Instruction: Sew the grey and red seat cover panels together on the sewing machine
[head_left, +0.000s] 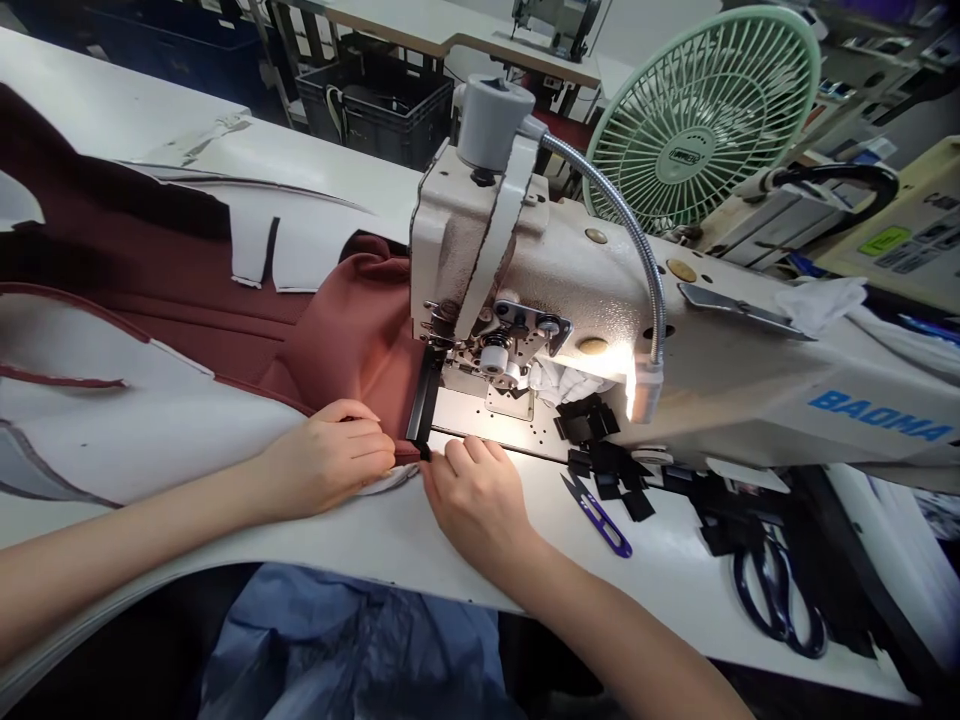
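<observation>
A large reddish-brown cover with white backing [352,330] lies across the table, its right edge at the sewing machine's [495,240] needle area. My left hand [330,457] is closed on the cover's near edge, fingers curled over it. Just to its right, my right hand [478,492] is closed at the near end of a black strip [424,395] that runs along the cover's edge toward the presser foot. The right fingertips are partly hidden, but they seem to pinch the strip's end. The machine's lamp [643,390] lights the metal plate.
Right of my right hand lie purple thread snips [600,515], several small black fabric pieces [611,465] and dark-handled scissors [780,590]. A green fan [697,120] stands behind the machine. A grey crate [382,110] is beyond the table.
</observation>
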